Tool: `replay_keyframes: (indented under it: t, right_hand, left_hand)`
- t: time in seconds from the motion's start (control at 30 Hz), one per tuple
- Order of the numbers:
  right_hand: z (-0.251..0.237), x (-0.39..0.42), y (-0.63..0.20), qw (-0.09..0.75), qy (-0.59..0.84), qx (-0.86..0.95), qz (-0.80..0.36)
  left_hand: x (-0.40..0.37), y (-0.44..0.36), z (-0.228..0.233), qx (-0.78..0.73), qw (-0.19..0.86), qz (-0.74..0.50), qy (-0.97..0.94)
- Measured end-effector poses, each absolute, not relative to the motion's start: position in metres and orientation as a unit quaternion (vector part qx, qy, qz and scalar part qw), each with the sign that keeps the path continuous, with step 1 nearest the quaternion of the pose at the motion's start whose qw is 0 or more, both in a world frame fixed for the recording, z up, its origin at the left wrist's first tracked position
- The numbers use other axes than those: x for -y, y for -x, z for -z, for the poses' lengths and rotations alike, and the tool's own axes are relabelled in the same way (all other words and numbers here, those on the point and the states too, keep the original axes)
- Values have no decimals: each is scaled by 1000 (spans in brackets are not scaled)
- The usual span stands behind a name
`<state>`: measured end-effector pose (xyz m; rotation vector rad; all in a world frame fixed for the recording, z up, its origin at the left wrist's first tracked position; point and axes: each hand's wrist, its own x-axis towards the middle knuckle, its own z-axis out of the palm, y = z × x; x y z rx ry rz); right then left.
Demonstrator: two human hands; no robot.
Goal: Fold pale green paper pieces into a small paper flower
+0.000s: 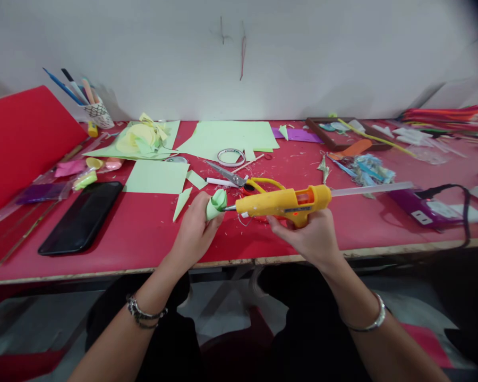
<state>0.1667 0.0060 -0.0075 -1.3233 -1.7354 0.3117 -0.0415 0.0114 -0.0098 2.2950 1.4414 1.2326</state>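
Observation:
My left hand [195, 227] pinches a small rolled piece of light green paper [216, 205], curled like a rosebud. My right hand [313, 233] is wrapped round the handle of a yellow hot glue gun [279, 201]. The gun's metal nozzle [230, 208] points left and meets the rolled paper, or comes very near it. A long clear glue stick [372, 189] juts from the gun's back end. Just behind the gun lie scissors [263, 183] with yellow handles, partly hidden by it. A small green paper scrap [182, 203] rests beside my left hand.
On the red table [151, 260] lie a black phone [80, 217], green paper sheets [235, 135], a tape roll [231, 157] and a brown tray [344, 140]. A cup of pens [99, 114] stands back left. At right sits a purple power strip [418, 207] with a black cord.

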Motion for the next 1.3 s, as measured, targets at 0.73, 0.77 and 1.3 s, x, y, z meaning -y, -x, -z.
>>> replay_keyframes:
  t: [0.73, 0.77, 1.3]
  right_hand:
    - [-5, -3, -175, 431, 519, 738, -24]
    - [-6, -3, -176, 427, 522, 738, -12]
    - [-8, 0, -178, 409, 533, 741, 25]
  left_hand:
    - [-12, 42, 8, -467, 105, -411, -776]
    - [-12, 42, 8, -470, 104, -407, -777]
    - [-9, 43, 2, -468, 106, -379, -791]
